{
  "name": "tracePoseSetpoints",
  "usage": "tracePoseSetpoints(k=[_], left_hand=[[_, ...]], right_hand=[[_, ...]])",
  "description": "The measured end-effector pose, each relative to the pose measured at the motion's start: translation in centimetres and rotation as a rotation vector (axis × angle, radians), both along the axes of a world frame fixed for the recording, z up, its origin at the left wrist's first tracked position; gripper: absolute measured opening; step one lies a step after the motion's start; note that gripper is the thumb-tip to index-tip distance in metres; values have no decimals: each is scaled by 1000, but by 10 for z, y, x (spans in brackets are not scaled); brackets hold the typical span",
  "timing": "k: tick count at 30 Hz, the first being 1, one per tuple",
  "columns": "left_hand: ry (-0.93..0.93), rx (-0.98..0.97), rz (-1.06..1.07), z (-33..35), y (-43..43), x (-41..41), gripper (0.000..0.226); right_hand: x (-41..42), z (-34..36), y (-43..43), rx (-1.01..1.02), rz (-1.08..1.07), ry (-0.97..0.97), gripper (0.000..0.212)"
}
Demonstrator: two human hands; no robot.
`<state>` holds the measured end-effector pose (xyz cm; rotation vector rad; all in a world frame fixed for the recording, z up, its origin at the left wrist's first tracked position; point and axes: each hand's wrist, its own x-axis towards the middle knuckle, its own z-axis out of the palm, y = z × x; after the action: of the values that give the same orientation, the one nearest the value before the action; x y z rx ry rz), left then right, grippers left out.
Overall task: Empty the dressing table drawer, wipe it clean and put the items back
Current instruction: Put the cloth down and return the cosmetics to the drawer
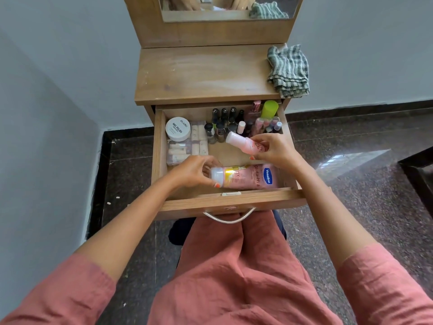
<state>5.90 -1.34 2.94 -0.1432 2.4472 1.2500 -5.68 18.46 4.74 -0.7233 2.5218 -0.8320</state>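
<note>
The wooden drawer (230, 199) of the dressing table stands pulled out over my lap. A pink Vaseline lotion bottle (253, 177) lies on its side along the drawer's front, and my left hand (195, 171) grips its white cap end. My right hand (273, 148) holds a small pink bottle (241, 140) tilted above the drawer's middle. Several nail polish bottles (225, 124) stand at the back, with a white round nail polish remover tub (178, 129) and clear packets (187, 148) on the left. A green-capped bottle (269, 109) stands in the back right corner.
A green and white checked cloth (289, 71) lies folded on the right of the table top (201, 73). The mirror (229, 8) rises behind it. Grey walls close in on both sides; dark speckled floor (351, 184) surrounds the table. A metal handle (228, 219) hangs from the drawer front.
</note>
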Motion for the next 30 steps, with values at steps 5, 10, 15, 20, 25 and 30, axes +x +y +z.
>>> tracePoseSetpoints(k=[5, 10, 15, 20, 25, 30], left_hand=[[-27, -40, -36, -4, -1, -2, 46], [-38, 40, 26, 1, 0, -14, 55], [57, 53, 236, 3, 17, -34, 41], [46, 54, 285, -4, 27, -49, 32], [46, 69, 344, -10, 27, -50, 26], [36, 54, 329, -14, 30, -52, 28]], right_hand=[[0, -9, -5, 101, 80, 69, 42], [-2, -19, -4, 128, 108, 83, 43], [-3, -21, -5, 158, 104, 79, 50], [-2, -22, -6, 183, 108, 74, 54], [-1, -21, -6, 232, 113, 70, 52], [10, -11, -7, 254, 104, 80, 50]])
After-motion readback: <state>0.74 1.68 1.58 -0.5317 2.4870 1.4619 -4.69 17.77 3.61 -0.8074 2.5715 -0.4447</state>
